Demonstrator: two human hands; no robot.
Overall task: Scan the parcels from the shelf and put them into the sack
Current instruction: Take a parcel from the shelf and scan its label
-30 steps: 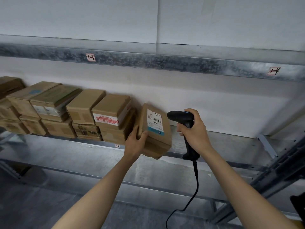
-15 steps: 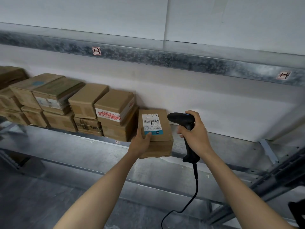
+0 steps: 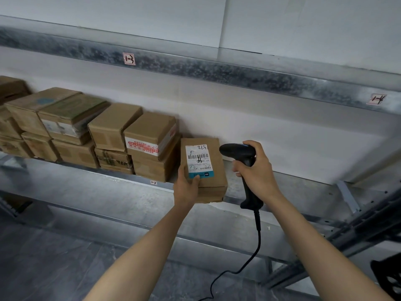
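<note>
My left hand [image 3: 186, 188] grips a small brown cardboard parcel [image 3: 213, 174] at its lower left corner, thumb on the white and blue barcode label that faces me. The parcel is held in front of the metal shelf [image 3: 91, 192], just right of the stacked parcels. My right hand [image 3: 257, 172] grips a black corded barcode scanner [image 3: 237, 151], its head right beside the parcel's upper right corner. No sack is in view.
Several brown parcels [image 3: 112, 129] are stacked two high along the shelf's back left. An upper shelf beam [image 3: 217, 70] with small tags runs overhead. A slanted metal brace [image 3: 358, 227] and a black object [image 3: 388, 276] sit at the right. The scanner cable [image 3: 251, 257] hangs down.
My left hand has turned the parcel from tilted to label facing me and brought it slightly lower. The scanner hand has stayed beside it.
</note>
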